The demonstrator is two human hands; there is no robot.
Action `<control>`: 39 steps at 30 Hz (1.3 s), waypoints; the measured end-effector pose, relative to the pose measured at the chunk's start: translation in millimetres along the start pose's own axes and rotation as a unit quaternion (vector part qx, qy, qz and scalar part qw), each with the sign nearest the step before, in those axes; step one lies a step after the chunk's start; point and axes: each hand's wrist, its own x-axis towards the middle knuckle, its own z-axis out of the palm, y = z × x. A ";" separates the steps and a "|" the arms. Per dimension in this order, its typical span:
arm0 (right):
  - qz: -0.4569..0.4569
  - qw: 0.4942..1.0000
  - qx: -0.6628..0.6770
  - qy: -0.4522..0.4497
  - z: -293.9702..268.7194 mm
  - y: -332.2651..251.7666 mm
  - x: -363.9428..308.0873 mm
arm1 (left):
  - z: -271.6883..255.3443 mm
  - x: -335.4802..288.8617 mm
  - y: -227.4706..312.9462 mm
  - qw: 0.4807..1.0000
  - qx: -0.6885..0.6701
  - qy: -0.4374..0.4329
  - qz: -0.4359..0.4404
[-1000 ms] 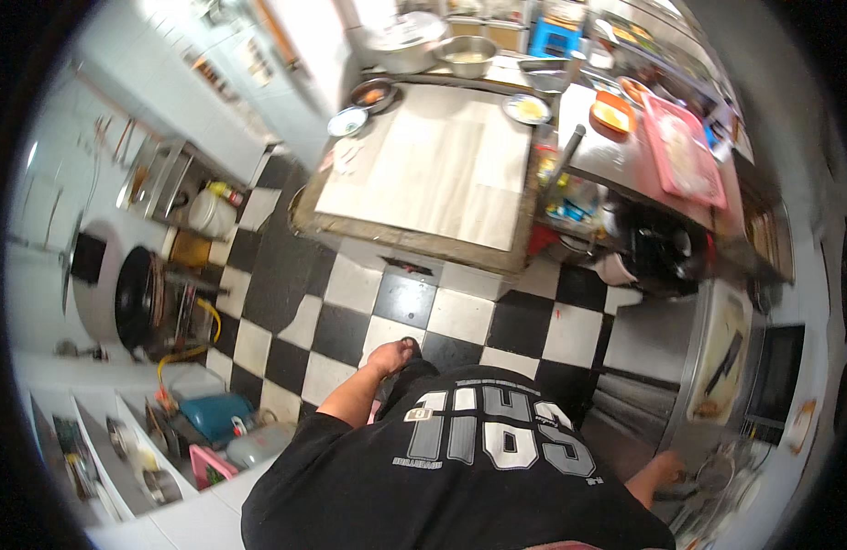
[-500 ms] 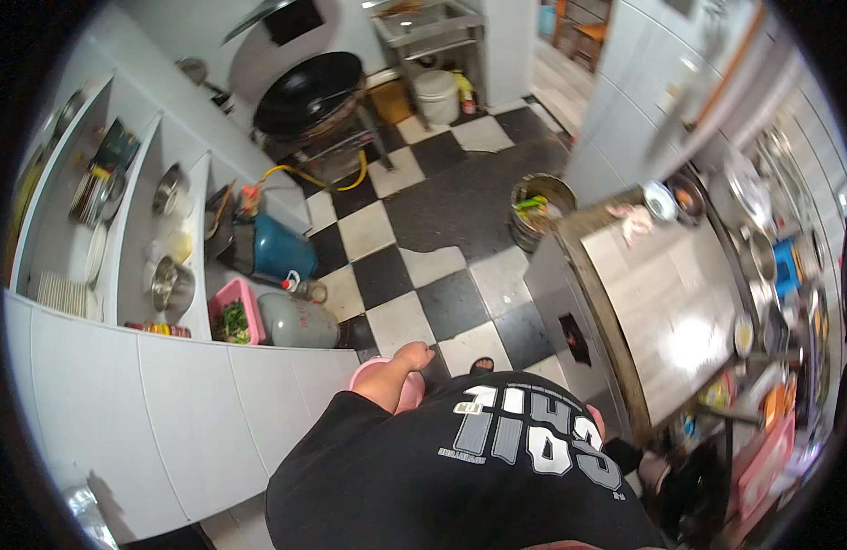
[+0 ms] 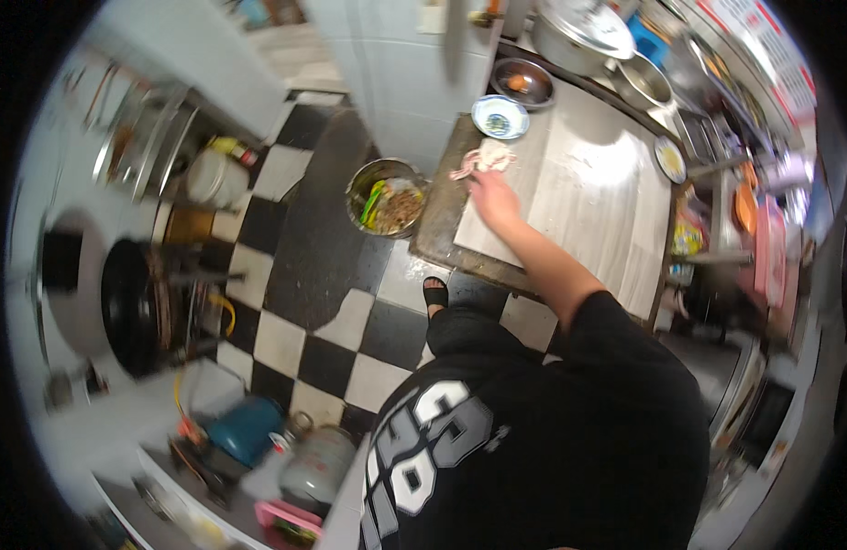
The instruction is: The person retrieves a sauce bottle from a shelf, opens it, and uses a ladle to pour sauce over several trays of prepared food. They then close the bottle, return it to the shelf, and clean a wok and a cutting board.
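Note:
My right hand [image 3: 495, 202] reaches forward to the near-left part of the worktop. Its fingers are closed on a crumpled, pinkish-white cloth [image 3: 495, 158], which lies by the edge of a pale board [image 3: 579, 197]. Just beyond the cloth sits a white bowl with a blue pattern [image 3: 500, 117], and behind that a dark metal bowl [image 3: 522, 84] holds a small orange-brown item. My left hand is out of sight.
A metal bucket of food scraps [image 3: 387, 197] stands on the floor left of the worktop. Pots [image 3: 584, 37] and a small dish [image 3: 669, 159] line the worktop's far side. At left are a large black wok [image 3: 130, 307] and gas cylinders [image 3: 318, 467].
My view and body have turned right toward the worktop. My right arm has stretched out to the cloth. My left hand, earlier above a pink basin, has left the picture.

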 end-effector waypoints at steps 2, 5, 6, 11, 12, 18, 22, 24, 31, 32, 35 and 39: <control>0.058 0.997 -0.051 0.009 19.1 -19.7 43.9 | -20.1 17.0 17.5 0.999 0.023 -0.044 -0.005; 0.106 0.980 -0.133 -0.099 28.3 -21.7 76.7 | -53.3 48.4 43.5 0.996 0.038 -0.080 -0.006; 0.092 0.979 -0.152 -0.105 26.1 -18.8 75.0 | -64.8 60.0 52.3 0.996 0.035 -0.086 -0.007; 0.303 0.945 -0.047 -0.112 -13.9 7.8 16.5 | -115.5 129.5 91.7 0.993 0.019 -0.111 0.016; 0.319 0.943 -0.036 -0.086 -28.3 14.6 0.0 | -124.2 144.0 102.9 0.993 0.017 -0.117 0.025; 0.132 0.964 -0.229 -0.038 -51.4 40.2 -18.0 | -128.6 186.5 187.4 0.994 -0.005 -0.088 0.058; 0.143 0.965 -0.192 -0.105 -35.5 82.0 45.5 | -104.7 187.2 228.7 0.980 0.036 -0.159 0.112; 0.145 0.964 -0.211 -0.070 -46.8 131.5 80.3 | -80.6 176.5 233.4 0.990 0.028 -0.133 0.035; 0.298 0.908 -0.276 0.098 -187.1 389.5 48.9 | -24.1 150.7 265.9 0.976 0.123 -0.171 0.063; 0.339 0.887 -0.293 0.114 -204.6 412.7 15.8 | -22.1 154.0 272.6 0.975 0.126 -0.175 0.056; 0.301 0.843 -0.385 0.222 -217.5 440.3 -51.8 | -17.4 172.0 287.8 0.977 0.108 -0.186 -0.005; 0.281 0.920 -0.218 0.166 -170.4 355.0 -52.7 | -15.9 187.8 302.9 0.978 0.006 -0.206 -0.025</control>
